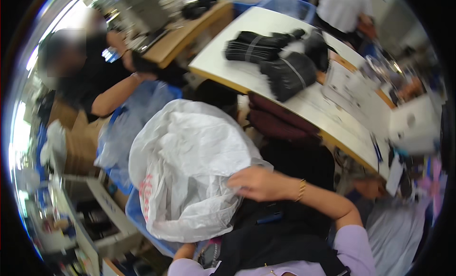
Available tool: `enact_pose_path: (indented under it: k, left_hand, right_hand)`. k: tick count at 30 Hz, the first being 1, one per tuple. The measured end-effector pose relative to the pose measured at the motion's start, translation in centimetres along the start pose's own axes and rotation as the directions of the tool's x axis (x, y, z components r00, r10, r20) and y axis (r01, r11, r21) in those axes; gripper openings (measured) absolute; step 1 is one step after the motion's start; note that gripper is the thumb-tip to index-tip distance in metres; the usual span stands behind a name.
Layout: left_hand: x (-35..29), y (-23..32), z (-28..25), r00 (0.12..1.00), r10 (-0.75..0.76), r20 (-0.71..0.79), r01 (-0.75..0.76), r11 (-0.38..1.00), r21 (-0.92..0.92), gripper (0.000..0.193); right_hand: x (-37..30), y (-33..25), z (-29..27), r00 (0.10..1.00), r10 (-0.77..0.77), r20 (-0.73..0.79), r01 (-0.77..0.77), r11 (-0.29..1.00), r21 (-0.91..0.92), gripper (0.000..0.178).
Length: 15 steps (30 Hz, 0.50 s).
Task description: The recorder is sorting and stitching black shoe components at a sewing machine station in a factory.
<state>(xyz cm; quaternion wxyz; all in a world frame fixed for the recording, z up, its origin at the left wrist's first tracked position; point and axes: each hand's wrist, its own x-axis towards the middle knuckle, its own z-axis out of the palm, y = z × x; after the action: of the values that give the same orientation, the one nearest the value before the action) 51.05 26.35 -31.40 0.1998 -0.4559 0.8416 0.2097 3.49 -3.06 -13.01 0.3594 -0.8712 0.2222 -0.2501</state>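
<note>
A big white plastic sack [194, 138] with red print on its side fills the space left of my lap, its mouth gaping toward me. My right hand [260, 183], a gold bracelet at its wrist, is closed on the sack's right rim. Of my left arm only a piece of forearm shows at the bottom, below the sack; that hand is hidden behind it. The sack stands over a blue plastic bin [137, 212]. Inside it I see folds of white plastic and a greyish shadowed patch, too unclear to name.
A white sewing table [213, 53] holds tied bundles of black fabric pieces [289, 76] and a white sewing machine [413, 124]. Dark maroon cloth [280, 119] hangs beneath its edge. On the left, a person in black [102, 72] works beside a bin of clear plastic bags [123, 138].
</note>
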Motion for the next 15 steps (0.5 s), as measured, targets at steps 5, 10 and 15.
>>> enact_pose_path:
  k: [5, 10, 15]
  left_hand:
    - [12.3, 5.2, -12.0, 0.981, 0.090, 0.173, -0.097, 0.995, 0.030, 0.033]
    - [12.7, 8.3, -15.5, 0.918, 0.038, 0.395, -0.067, 0.996, 0.061, 0.033]
    - [8.3, 8.9, -15.0, 0.811, -0.109, 0.575, 0.042, 0.991, 0.129, 0.035]
  right_hand:
    - [-13.2, -3.3, -11.4, 0.372, 0.549, -0.748, -0.441, 0.814, 0.378, 0.021]
    - [-24.4, 1.6, -19.7, 0.007, 0.295, -0.956, -0.546, 0.802, 0.243, 0.046]
    - [-21.3, 6.9, -26.2, 0.189, 0.362, -0.913, -0.459, 0.854, 0.244, 0.062]
